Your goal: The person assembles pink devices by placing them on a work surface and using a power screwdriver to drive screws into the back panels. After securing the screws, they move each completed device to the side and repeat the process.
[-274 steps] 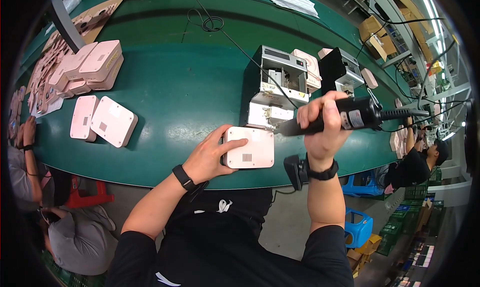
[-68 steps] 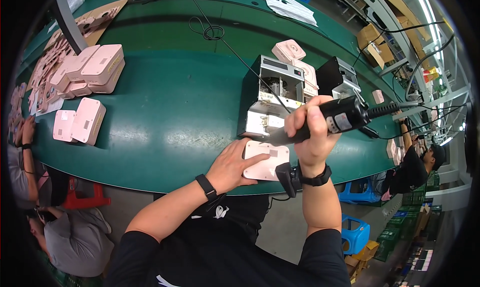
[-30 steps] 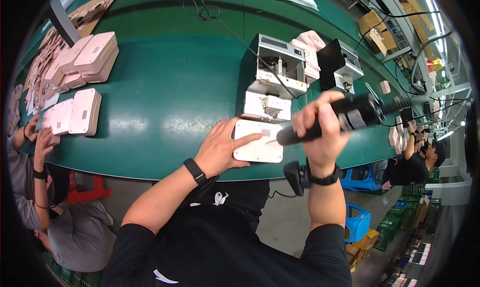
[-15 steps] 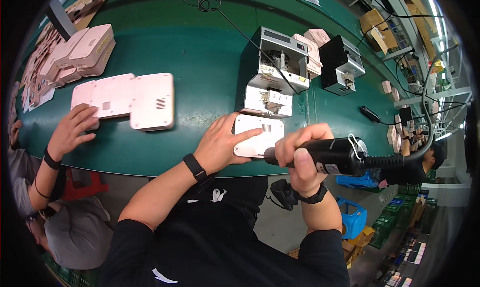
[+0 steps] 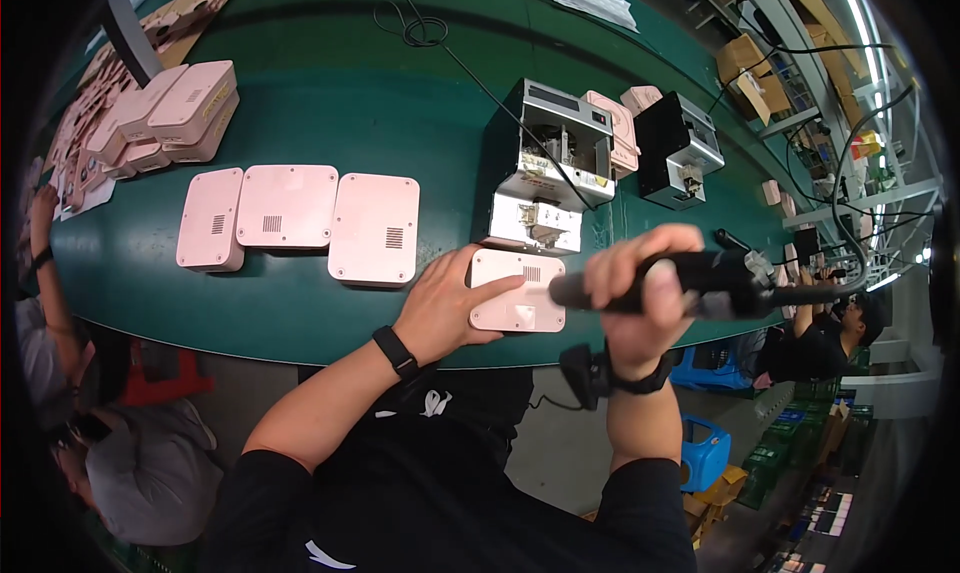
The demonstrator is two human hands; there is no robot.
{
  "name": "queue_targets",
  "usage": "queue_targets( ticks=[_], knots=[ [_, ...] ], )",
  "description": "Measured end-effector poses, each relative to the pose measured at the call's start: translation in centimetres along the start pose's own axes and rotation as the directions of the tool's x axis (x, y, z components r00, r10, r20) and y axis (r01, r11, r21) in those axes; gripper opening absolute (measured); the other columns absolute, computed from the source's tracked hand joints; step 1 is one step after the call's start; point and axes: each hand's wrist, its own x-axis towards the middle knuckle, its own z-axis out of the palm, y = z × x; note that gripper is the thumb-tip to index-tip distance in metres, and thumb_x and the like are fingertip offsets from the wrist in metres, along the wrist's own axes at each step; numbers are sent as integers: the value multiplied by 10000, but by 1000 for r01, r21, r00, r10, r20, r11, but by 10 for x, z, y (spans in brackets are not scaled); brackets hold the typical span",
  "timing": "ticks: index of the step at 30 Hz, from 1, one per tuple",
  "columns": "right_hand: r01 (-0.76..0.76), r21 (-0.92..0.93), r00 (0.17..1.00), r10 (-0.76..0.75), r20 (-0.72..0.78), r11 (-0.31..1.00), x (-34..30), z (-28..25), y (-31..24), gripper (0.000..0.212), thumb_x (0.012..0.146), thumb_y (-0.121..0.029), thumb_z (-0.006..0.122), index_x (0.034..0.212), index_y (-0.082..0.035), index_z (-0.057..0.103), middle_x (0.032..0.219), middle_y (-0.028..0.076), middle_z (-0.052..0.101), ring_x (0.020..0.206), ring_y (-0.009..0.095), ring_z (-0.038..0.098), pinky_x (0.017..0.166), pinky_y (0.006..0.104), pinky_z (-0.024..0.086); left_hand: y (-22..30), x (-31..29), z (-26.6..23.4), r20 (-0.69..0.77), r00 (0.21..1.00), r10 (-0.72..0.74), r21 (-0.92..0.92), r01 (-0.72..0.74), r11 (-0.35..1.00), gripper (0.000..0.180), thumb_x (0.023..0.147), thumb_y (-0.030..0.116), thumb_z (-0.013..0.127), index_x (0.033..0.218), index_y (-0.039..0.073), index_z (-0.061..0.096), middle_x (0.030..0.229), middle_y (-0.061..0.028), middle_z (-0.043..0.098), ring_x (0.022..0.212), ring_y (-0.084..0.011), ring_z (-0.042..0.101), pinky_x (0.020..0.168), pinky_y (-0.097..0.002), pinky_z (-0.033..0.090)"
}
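Note:
A pale pink plastic case (image 5: pixel 508 313) lies on the green bench in front of me, its slotted, screw-holed face up. My left hand (image 5: pixel 438 308) grips its left side, with a finger stretched across the top and the thumb along the near edge. In my right hand (image 5: pixel 640 298) is a black electric screwdriver (image 5: pixel 715 281), its fingers wrapped round the body. The tool's blurred tip points left, just above the right end of the case and apart from it. Directly behind the case stands a grey and black screw feeder (image 5: pixel 550 163).
Three pink cases (image 5: pixel 373 228) lie in a row to the left; more are stacked (image 5: pixel 195 108) farther left. A second feeder (image 5: pixel 680 153) stands at the right. A loose cable (image 5: pixel 470 68) hangs across the bench. Co-workers sit at both sides; a blue stool (image 5: pixel 705 448) is on the floor.
The screwdriver has lifted off the case's near right corner and moved right. The left co-worker's hand has drawn back, and the row of cases has shifted right toward me. My left hand stays put.

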Motion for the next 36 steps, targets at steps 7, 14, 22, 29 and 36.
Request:
queue_targets(
  ticks=[7,14,22,29,36],
  knots=[
    [55,-225,990,-82,-114,973,48,-8,20,167,956,-202,543,1007,-60,472,663,64,496,506,176,483,534,342,444,0,-2,4,-13,1000,10,12,-10,1000,784,601,286,894,1331,315,610,1332,-147,462,1227,-340,484,1041,-437,419],
    [-86,49,996,84,29,995,3,13,-4,275,937,-257,611,1022,-58,441,675,71,516,534,179,518,559,344,468,-4,0,3,-21,1000,20,13,-19,1000,768,609,302,879,1329,320,612,1322,-156,472,1209,-340,492,1031,-440,416],
    [-152,-259,946,216,242,954,-20,34,1,410,894,-317,712,1024,-62,418,687,65,525,581,166,513,591,337,477,-8,-2,9,-78,996,53,72,-48,996,754,625,318,867,1333,329,607,1309,-167,486,1199,-348,497,1026,-450,415],
    [-213,-230,930,270,251,949,-18,36,-5,425,884,-321,728,1026,-65,419,693,67,535,605,166,513,619,340,478,-10,0,13,-89,995,37,32,-34,999,746,637,325,860,1338,332,603,1303,-173,488,1177,-357,504,1018,-457,418],
    [-209,-224,931,264,253,952,-16,38,-6,430,879,-323,735,1024,-70,420,699,65,537,619,168,519,637,344,478,-12,1,11,-86,995,55,36,-52,998,748,636,324,860,1339,332,603,1290,-170,491,1148,-352,509,1008,-452,422]
  ],
)
